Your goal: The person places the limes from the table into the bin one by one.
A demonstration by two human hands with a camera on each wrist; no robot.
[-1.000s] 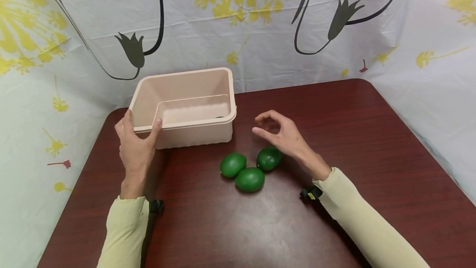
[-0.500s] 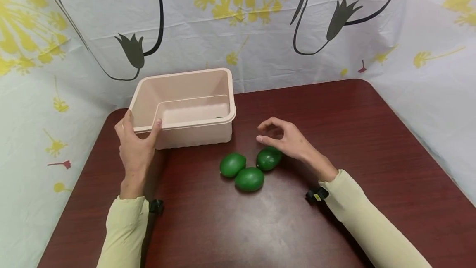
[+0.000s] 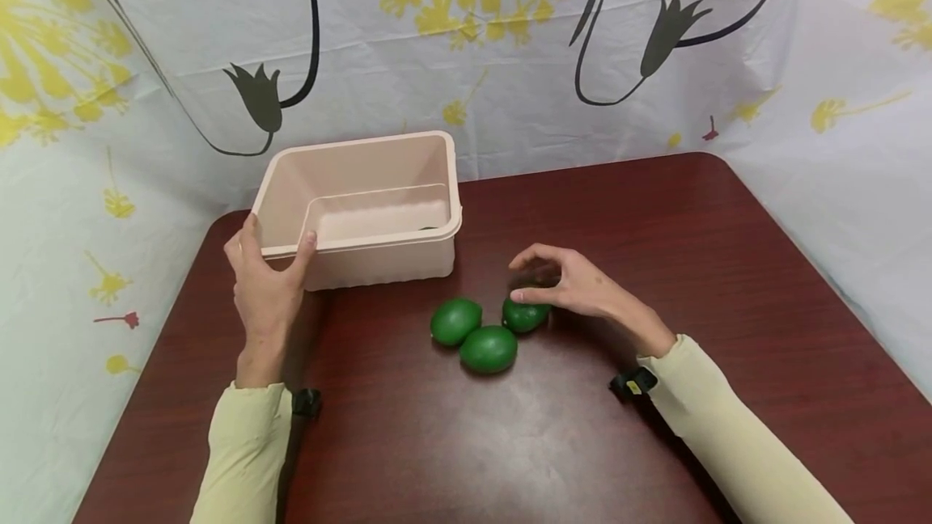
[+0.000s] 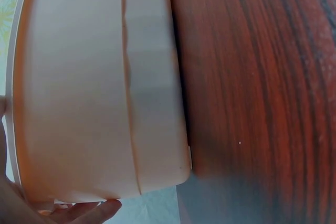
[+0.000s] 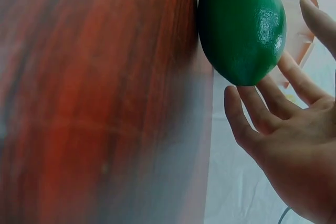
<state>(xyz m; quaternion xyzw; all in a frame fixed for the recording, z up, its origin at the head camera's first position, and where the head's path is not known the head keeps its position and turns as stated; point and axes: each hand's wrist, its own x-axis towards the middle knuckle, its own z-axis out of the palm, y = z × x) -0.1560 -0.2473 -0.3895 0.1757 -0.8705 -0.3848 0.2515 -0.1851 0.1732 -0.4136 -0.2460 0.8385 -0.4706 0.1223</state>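
Observation:
Three green limes lie close together on the table: a left lime (image 3: pixel 456 322), a front lime (image 3: pixel 489 349) and a right lime (image 3: pixel 525 316). My left hand (image 3: pixel 265 297) grips the near left corner of a pale pink plastic bin (image 3: pixel 379 263), thumb at the front rim and fingers along the left side. Over the right lime hovers my right hand (image 3: pixel 575 281), thumb and fingers spread apart and curved. In the right wrist view, that lime (image 5: pixel 242 27) is in front of the hand's parted fingers (image 5: pixel 252 108); whether they touch it I cannot tell.
A sliver of something dark green (image 3: pixel 428 228) shows inside the bin, mostly hidden by the front wall. The dark red wooden table (image 3: pixel 619 209) meets a patterned white cloth (image 3: pixel 524 103) at the back and sides.
My right hand has come down and slightly right, from above the limes to just over the right one. The left hand and the bin stay in place.

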